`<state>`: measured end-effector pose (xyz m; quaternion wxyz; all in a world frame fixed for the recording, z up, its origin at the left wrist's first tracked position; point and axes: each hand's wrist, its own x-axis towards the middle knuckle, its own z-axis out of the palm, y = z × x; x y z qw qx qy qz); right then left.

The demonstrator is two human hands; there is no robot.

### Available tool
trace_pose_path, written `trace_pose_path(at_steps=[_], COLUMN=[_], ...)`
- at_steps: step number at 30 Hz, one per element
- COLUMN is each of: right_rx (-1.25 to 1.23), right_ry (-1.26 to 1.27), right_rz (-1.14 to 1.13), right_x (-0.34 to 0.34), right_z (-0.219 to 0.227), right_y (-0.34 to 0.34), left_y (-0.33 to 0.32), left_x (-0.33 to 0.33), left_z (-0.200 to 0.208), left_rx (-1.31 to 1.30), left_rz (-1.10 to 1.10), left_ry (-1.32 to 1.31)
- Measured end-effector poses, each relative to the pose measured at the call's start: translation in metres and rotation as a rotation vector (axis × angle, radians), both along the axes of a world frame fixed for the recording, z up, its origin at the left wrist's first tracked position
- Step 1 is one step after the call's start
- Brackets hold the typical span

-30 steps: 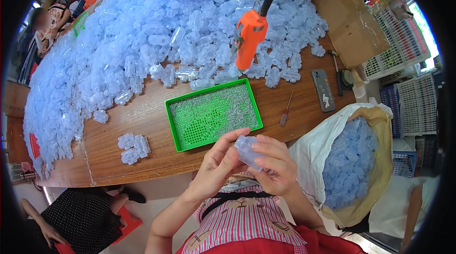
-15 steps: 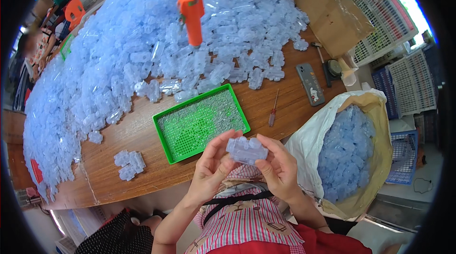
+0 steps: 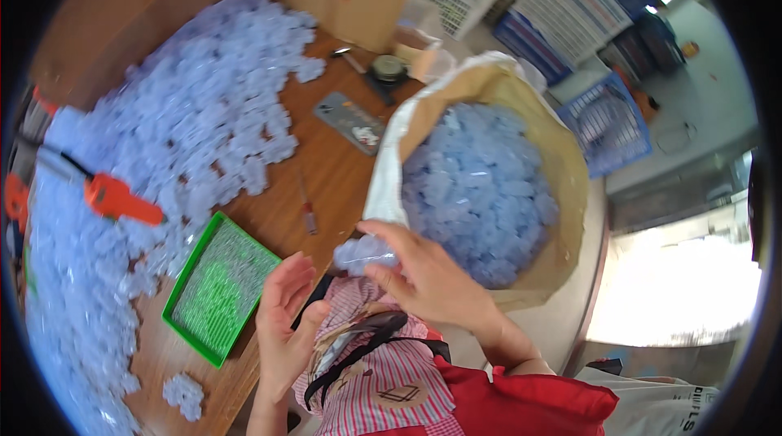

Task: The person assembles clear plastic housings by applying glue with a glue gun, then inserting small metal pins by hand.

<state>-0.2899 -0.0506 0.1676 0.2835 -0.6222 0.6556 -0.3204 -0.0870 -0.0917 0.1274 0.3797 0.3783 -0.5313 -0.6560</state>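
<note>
My right hand (image 3: 436,281) grips a clear bluish plastic part (image 3: 364,254) between thumb and fingers, just off the table's front edge and beside the open sack. Left of it, my left hand (image 3: 287,318) is empty, its fingers apart and a little curved. By that hand lies a green perforated tray (image 3: 191,265) holding many small silvery pieces. A white sack with a tan lining (image 3: 570,183) stands at the right, filled with similar plastic parts (image 3: 481,191). A few more parts (image 3: 183,395) lie together near the front edge. The picture is somewhat blurred.
A big heap of clear plastic parts (image 3: 195,110) covers the table's left and far side. An orange hanging tool (image 3: 122,200) dangles over it. A screwdriver (image 3: 307,212), a grey phone (image 3: 350,122) and a round black object (image 3: 388,69) lie near the sack. Cardboard (image 3: 366,0) and a blue basket (image 3: 607,122) stand beyond.
The view has swung right toward the sack. Both hands held the plastic part before; now the left has let go, and the right has carried it toward the sack.
</note>
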Motion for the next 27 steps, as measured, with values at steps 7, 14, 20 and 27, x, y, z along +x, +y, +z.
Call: trace_pose_path(at_steps=[7,14,20,27], right_rx=[-0.146,0.25,0.15,0.542], right_ry=[0.793,0.673,0.754,0.947], right_rz=[-0.71,-0.259,0.062,-0.126], right_x=[-0.111,-0.161,-0.145,-0.129], right_z=[0.022,-0.009,-0.112,-0.086], right_y=[0.034,0.032,0.001,0.004], left_y=[-0.004,0.019,0.034,0.053], left_x=[-0.025,-0.051,-0.064,-0.082], left_z=[0.089,0.235,0.242,0.22], left_rx=[-0.42,0.182,0.152,0.357], left_rz=[-0.304,-0.255,-0.147,0.394], left_ry=[0.321,0.147,-0.183,0.689])
